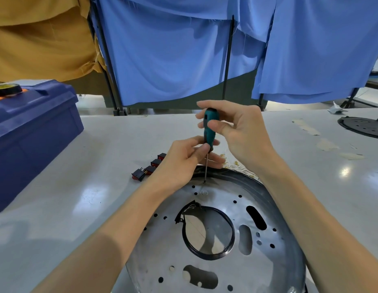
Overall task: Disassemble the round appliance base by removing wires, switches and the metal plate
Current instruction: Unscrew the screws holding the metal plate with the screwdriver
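While left hand (183, 160) and right hand (242, 134) grip screwdriver (210, 129) upright | tip at metal plate (224, 200) far edge | switches (149, 169) beside

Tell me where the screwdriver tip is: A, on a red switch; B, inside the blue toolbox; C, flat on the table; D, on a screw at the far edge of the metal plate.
D: the left hand and right hand hold the screwdriver upright, its tip on a screw at the metal plate's far edge.
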Motion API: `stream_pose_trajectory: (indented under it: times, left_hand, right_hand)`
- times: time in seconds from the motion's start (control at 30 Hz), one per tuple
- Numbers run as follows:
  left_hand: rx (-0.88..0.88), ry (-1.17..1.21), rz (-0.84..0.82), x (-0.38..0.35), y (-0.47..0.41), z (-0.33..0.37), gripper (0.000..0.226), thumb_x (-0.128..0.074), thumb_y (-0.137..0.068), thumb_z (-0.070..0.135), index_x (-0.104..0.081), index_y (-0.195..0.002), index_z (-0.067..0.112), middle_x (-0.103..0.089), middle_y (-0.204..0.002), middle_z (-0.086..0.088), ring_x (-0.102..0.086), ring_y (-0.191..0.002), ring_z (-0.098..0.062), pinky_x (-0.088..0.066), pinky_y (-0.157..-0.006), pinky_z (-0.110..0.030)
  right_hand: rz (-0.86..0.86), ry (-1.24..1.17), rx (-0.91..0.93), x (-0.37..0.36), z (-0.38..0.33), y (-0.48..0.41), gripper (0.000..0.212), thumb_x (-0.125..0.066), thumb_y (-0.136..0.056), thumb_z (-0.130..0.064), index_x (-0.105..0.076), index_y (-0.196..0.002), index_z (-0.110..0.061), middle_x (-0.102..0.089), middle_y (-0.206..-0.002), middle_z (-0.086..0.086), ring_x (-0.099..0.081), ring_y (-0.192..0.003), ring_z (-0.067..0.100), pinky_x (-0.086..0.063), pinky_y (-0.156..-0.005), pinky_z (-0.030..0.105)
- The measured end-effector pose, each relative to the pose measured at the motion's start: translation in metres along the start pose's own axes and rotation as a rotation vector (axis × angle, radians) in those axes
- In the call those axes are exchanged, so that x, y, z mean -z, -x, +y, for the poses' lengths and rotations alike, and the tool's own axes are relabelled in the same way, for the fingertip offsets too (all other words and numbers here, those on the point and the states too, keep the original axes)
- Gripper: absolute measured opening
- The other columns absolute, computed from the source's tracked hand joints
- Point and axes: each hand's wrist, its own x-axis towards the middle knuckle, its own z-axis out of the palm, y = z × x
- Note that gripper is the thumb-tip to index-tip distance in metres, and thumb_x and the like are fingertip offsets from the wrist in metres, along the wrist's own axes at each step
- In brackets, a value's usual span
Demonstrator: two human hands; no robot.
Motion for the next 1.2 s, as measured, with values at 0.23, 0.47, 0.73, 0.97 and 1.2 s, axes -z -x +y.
stream_pose_trajectory:
  times: [0.23, 0.47, 0.73, 0.97, 1.2]
  left_hand:
    - [0.019, -0.007, 0.035, 0.0006, 0.0005, 0.0004, 0.022, -0.05, -0.098, 0.021, -0.058, -0.115, 0.008, -0.076, -0.088, -0.009, -0.074, -0.084, -0.018, -0.052, -0.091, -0.029]
    - [0.03, 0.035, 0.08, 0.0032, 0.0008, -0.0002, 0.017, -0.062, -0.092, 0.018, -0.059, -0.105, 0.008, -0.076, -0.084, -0.007, -0.074, -0.083, -0.019, -0.05, -0.092, -0.035]
    - [0.0, 0.044, 0.05, 0.0016, -0.0004, -0.0004, 0.017, -0.048, -0.099, 0.016, -0.061, -0.109, 0.013, -0.076, -0.089, -0.005, -0.073, -0.088, -0.018, -0.049, -0.095, -0.031]
    - [0.024, 0.051, 0.102, 0.0032, -0.0002, -0.0003, 0.027, -0.069, -0.086, 0.027, -0.059, -0.104, 0.009, -0.077, -0.085, -0.005, -0.074, -0.084, -0.018, -0.05, -0.088, -0.033]
    - [0.001, 0.047, 0.089, 0.0015, -0.0018, -0.0016, 0.015, -0.054, -0.097, 0.014, -0.061, -0.107, 0.006, -0.075, -0.082, -0.01, -0.074, -0.081, -0.021, -0.051, -0.091, -0.033]
  right_hand:
    - [0.024, 0.089, 0.035, -0.0024, 0.0016, -0.0003, 0.032, -0.073, -0.083, -0.01, -0.07, -0.112, -0.024, -0.062, -0.102, 0.004, -0.06, -0.089, 0.015, -0.052, -0.078, 0.02]
    - [-0.015, -0.007, 0.018, -0.0013, 0.0011, 0.0002, 0.021, -0.068, -0.088, -0.018, -0.07, -0.107, -0.012, -0.066, -0.105, 0.007, -0.064, -0.093, 0.005, -0.054, -0.079, 0.018]
    - [-0.009, -0.043, 0.012, -0.0002, 0.0028, -0.0003, 0.033, -0.058, -0.091, 0.004, -0.065, -0.118, -0.012, -0.07, -0.1, 0.005, -0.068, -0.088, 0.015, -0.058, -0.079, 0.025]
    - [0.0, 0.065, 0.054, -0.0007, 0.0017, -0.0006, 0.027, -0.073, -0.084, -0.016, -0.07, -0.107, -0.029, -0.061, -0.105, 0.002, -0.059, -0.09, 0.013, -0.051, -0.077, 0.018]
    - [-0.005, -0.057, 0.019, -0.0018, 0.0, 0.0008, 0.022, -0.066, -0.09, -0.011, -0.069, -0.111, -0.013, -0.065, -0.109, 0.007, -0.064, -0.092, 0.004, -0.054, -0.075, 0.015]
